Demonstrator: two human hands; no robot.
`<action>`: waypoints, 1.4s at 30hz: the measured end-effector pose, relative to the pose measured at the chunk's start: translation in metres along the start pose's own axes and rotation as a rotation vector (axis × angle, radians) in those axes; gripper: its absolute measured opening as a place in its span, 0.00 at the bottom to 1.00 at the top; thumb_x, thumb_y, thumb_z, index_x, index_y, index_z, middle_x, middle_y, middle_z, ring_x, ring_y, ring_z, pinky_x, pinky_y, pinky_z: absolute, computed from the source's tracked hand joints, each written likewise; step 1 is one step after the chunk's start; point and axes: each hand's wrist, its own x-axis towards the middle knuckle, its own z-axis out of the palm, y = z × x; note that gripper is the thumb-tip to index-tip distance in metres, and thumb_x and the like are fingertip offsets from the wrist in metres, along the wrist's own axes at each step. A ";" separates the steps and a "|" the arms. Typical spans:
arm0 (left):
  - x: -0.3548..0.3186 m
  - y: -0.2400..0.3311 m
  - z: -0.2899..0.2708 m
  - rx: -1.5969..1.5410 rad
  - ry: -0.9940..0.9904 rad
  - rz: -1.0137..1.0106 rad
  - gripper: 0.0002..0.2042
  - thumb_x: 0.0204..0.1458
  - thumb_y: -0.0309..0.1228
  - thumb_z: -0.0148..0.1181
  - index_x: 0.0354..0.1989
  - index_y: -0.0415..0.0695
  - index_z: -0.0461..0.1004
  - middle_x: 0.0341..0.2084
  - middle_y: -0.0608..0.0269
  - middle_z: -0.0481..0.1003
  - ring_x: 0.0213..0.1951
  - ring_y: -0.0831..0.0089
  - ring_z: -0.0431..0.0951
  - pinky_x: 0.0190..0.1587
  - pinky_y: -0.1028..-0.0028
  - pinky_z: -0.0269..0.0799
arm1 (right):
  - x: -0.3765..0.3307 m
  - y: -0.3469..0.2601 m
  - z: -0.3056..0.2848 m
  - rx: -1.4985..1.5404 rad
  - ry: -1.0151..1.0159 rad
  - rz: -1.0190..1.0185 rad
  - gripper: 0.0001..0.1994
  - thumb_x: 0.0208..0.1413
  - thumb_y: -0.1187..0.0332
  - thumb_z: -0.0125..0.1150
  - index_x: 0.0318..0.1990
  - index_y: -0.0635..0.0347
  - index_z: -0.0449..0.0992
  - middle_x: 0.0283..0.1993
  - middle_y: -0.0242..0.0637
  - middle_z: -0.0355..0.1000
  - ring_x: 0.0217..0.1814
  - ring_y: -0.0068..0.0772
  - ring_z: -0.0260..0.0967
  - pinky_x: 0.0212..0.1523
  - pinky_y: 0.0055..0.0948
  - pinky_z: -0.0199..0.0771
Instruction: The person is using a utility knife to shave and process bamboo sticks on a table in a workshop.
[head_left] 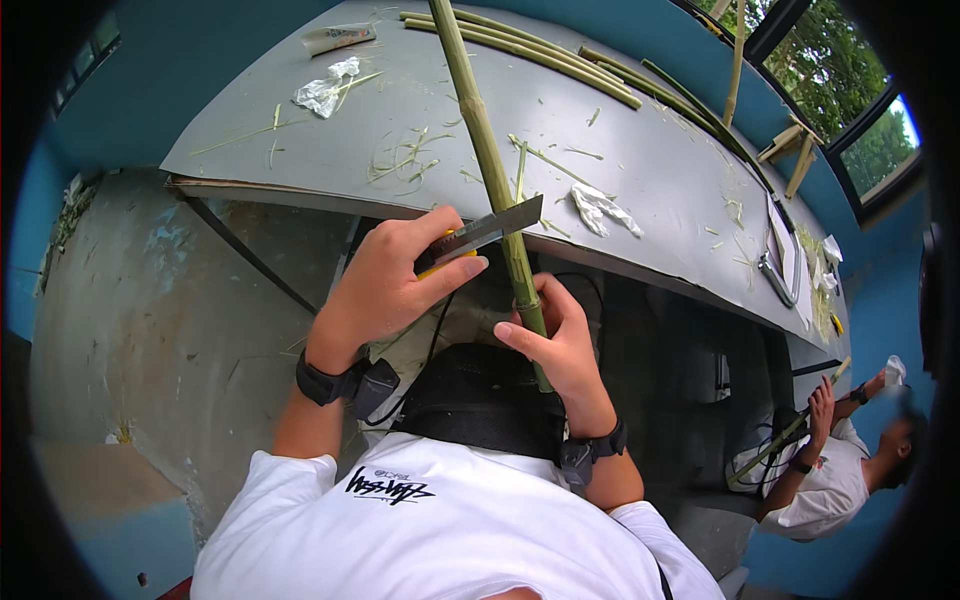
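A green bamboo pole (481, 137) slants from the far side of the table down toward my lap. My right hand (565, 345) is wrapped round its lower part, near a joint, with the thumb on the near side. My left hand (375, 285) grips a box cutter (468, 243) with a yellow and dark handle. The cutter's long blade is out and points right, lying across the pole just above my right hand. Whether the edge bites into the bamboo I cannot tell.
On the grey table (370, 165) lie more bamboo poles (530, 55), crumpled tissues (605, 210), a paper cup (338, 38), shavings and a saw with a curved metal frame (785, 265). At the right, a co-worker (825, 470) sits holding another pole.
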 end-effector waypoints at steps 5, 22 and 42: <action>0.000 -0.001 -0.001 0.000 -0.047 -0.051 0.17 0.56 0.36 0.68 0.33 0.37 0.67 0.20 0.58 0.60 0.24 0.68 0.58 0.29 0.69 0.59 | 0.001 0.007 0.003 0.083 0.070 -0.037 0.21 0.52 0.73 0.77 0.44 0.59 0.66 0.31 0.23 0.66 0.33 0.10 0.59 0.35 0.15 0.62; -0.001 -0.001 -0.003 0.057 -0.048 -0.037 0.18 0.57 0.38 0.68 0.34 0.37 0.68 0.20 0.54 0.63 0.23 0.62 0.60 0.29 0.67 0.61 | -0.006 -0.002 -0.008 0.254 -0.056 0.027 0.15 0.62 0.62 0.51 0.45 0.67 0.73 0.26 0.38 0.70 0.20 0.24 0.65 0.20 0.22 0.65; 0.010 0.015 -0.032 0.488 0.074 -0.059 0.23 0.61 0.49 0.64 0.34 0.36 0.71 0.17 0.48 0.68 0.20 0.47 0.66 0.27 0.61 0.63 | -0.012 0.030 0.001 0.091 0.051 0.018 0.09 0.64 0.66 0.62 0.39 0.62 0.74 0.26 0.21 0.62 0.24 0.11 0.53 0.24 0.18 0.51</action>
